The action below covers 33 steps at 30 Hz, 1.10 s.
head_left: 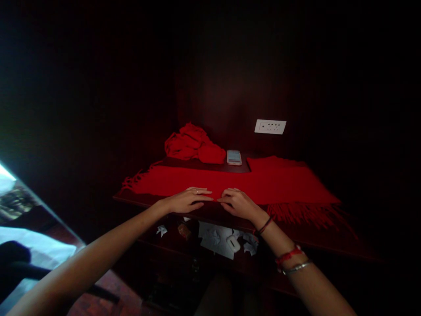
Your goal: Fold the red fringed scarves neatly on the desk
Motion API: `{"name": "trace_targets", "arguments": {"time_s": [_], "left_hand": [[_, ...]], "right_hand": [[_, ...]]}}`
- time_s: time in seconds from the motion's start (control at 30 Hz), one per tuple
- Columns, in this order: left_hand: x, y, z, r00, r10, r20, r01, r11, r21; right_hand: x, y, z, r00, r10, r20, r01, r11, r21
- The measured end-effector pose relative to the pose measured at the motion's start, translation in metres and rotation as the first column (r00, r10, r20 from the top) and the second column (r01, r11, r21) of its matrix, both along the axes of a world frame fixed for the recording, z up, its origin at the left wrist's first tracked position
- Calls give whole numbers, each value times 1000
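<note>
Dark desktop: red scarf spread along it, long axis left-right, fringe pointing left and, at right, frontward. Left hand at scarf's near edge, fingers extended; right hand beside, fingers curled, grip unclear. Behind: heaped red cloth.

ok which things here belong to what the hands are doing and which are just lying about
In use:
- spread red fringed cloth
- left hand and right hand, at its near edge

Seemingly just lying about:
- bunched red cloth
- phone-like device
- small white case
- white paper scraps
</note>
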State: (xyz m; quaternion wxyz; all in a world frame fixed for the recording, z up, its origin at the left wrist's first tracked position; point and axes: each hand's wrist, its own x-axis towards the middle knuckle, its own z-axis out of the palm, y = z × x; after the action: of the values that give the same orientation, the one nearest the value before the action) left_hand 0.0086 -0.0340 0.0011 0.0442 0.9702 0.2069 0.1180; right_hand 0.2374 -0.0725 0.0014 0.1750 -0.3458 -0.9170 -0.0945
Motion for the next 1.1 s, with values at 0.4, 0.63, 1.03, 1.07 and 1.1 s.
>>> {"name": "trace_targets", "arguments": {"time_s": [0.4, 0.63, 1.03, 1.07, 1.1], "left_hand": [[-2, -2, 1, 1000, 9, -28, -10, 999, -40], [6, 12, 12, 979, 199, 49, -191, 971, -142], [33, 38, -11, 931, 328, -158, -339, 940, -48], [32, 38, -11, 931, 328, -158, -339, 940, -48], [32, 38, -12, 931, 329, -156, -340, 939, -49]], "right_hand": [[-1, 1, 2, 999, -28, -39, 26, 999, -40], [7, 8, -8, 991, -129, -16, 126, 981, -146], [15, 9, -9, 992, -124, 35, 129, 955, -268], [14, 12, -6, 990, -141, -18, 132, 959, -252], [13, 17, -2, 981, -175, -83, 152, 961, -229]]}}
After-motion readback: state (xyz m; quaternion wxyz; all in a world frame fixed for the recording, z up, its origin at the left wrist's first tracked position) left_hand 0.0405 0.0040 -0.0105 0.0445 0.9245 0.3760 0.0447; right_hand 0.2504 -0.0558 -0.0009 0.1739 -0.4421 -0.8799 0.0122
